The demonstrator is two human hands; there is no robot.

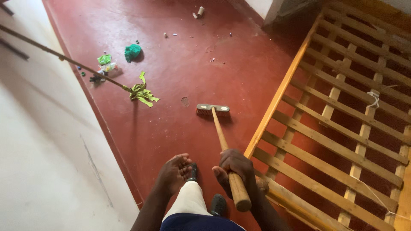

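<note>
The wooden bed frame point(342, 111) runs off the right and top edges. The thin stick point(64, 57) leaves at the upper left. Specks point(216, 60) on the floor are too small to tell. The broom handle point(229, 167) is partly hidden inside the right hand point(234, 167).

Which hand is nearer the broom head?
Right. The right hand grips the wooden broom handle below the broom head. The left hand hangs open, off the handle and farther to the left.

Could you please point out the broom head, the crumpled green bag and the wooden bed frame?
broom head point(212, 109), head view, middle of the brush block.
crumpled green bag point(132, 52), head view, its centre.
wooden bed frame point(280, 92), head view, near side rail.
</note>
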